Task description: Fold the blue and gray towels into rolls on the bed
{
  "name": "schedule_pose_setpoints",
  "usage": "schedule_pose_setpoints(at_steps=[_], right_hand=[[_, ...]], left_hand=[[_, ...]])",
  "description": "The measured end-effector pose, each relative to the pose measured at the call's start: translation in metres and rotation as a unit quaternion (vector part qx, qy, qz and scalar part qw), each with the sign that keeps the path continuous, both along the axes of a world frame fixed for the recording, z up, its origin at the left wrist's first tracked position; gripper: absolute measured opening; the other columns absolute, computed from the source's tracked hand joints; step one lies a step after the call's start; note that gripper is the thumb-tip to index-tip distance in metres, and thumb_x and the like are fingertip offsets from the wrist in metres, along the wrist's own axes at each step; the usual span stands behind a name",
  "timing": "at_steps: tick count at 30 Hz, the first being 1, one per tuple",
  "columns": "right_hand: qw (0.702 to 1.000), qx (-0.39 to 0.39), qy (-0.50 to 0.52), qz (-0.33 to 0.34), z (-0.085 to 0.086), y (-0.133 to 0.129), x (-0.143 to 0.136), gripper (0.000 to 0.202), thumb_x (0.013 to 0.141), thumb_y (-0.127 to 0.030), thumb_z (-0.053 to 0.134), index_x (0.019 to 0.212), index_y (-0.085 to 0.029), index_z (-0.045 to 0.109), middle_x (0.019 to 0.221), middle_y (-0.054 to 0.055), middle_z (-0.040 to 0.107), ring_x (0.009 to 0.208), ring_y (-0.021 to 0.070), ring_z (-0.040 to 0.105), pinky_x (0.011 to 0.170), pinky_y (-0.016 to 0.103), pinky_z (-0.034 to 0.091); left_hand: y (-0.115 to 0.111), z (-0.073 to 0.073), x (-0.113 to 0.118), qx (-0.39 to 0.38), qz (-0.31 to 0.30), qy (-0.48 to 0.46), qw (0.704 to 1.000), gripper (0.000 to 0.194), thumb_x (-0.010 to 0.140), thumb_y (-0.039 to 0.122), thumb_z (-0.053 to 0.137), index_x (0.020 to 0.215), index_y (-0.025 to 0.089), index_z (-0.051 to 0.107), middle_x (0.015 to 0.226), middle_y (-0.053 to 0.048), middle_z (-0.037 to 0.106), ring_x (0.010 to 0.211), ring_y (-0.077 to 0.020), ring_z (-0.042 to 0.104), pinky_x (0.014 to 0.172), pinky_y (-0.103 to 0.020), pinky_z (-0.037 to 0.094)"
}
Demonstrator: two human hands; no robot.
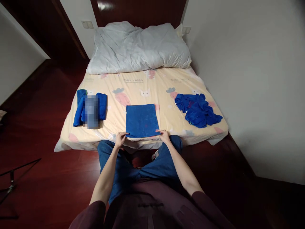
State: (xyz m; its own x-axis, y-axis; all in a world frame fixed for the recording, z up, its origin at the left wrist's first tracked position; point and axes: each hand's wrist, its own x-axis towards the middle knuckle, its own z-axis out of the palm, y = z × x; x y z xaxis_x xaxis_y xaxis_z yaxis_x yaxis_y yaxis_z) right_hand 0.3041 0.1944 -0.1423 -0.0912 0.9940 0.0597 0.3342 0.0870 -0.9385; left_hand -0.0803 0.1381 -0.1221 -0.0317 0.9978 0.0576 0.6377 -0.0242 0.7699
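Observation:
A blue towel (142, 120) lies spread flat as a near-square at the front edge of the bed, a small white tag on its left side. My left hand (121, 139) pinches its near left corner. At the near right corner, my right hand (164, 135) grips the cloth between thumb and fingers. To the left rest several rolled blue towels (103, 106), partly hidden by a blurred patch. On the right is a crumpled heap of blue towels (199, 109).
The bed (114, 86) has a cream sheet printed with carrots and rabbits. A bunched pale quilt (140, 47) lies at the headboard (140, 12). A wall (250, 79) runs along the right; a black metal stand (11, 178) is on the floor at left.

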Motion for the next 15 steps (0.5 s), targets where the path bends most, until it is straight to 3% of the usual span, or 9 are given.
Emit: schedule_pose_setpoints(at_steps=[3, 6, 11, 15], right_hand=[[1.000, 0.002, -0.014, -0.010, 0.0002, -0.0009, 0.0018, 0.024, 0.074, -0.034, 0.064, 0.085, -0.017, 0.078, 0.080, 0.006, 0.072, 0.073, 0.0191, 0.065, 0.072, 0.033, 0.056], [0.999, 0.006, -0.032, -0.010, 0.0003, -0.0019, 0.0039, 0.032, 0.074, -0.049, 0.068, 0.066, -0.018, 0.071, 0.060, 0.000, 0.057, 0.060, 0.0164, 0.053, 0.060, 0.029, 0.048], [0.999, 0.012, -0.047, -0.006, 0.0025, -0.0039, 0.0034, 0.048, 0.074, -0.059, 0.068, 0.050, -0.022, 0.049, 0.055, -0.004, 0.041, 0.060, 0.0148, 0.043, 0.057, 0.026, 0.040], [0.998, 0.018, -0.050, -0.013, 0.0071, -0.0056, -0.0008, 0.051, 0.076, -0.060, 0.066, 0.051, -0.024, 0.040, 0.056, -0.004, 0.036, 0.062, 0.0151, 0.040, 0.059, 0.026, 0.038]], left_hand=[[-0.0020, 0.0008, -0.0015, -0.004, 0.021, -0.003, 1.000, 0.025, 0.085, 0.030, 0.053, 0.093, 0.022, 0.075, 0.104, -0.007, 0.076, 0.109, -0.0255, 0.061, 0.102, -0.041, 0.047], [-0.0050, 0.0011, -0.0056, -0.006, 0.036, -0.004, 0.999, 0.024, 0.085, 0.036, 0.055, 0.089, 0.020, 0.073, 0.101, -0.008, 0.075, 0.107, -0.0261, 0.062, 0.102, -0.042, 0.047], [-0.0055, -0.0007, -0.0099, -0.017, 0.039, -0.004, 0.999, 0.026, 0.085, 0.040, 0.057, 0.092, 0.021, 0.072, 0.099, -0.008, 0.075, 0.104, -0.0255, 0.062, 0.100, -0.041, 0.048], [-0.0020, -0.0027, -0.0069, -0.023, 0.048, -0.002, 0.999, 0.028, 0.087, 0.043, 0.055, 0.095, 0.020, 0.070, 0.102, -0.008, 0.074, 0.105, -0.0253, 0.062, 0.099, -0.040, 0.049]])
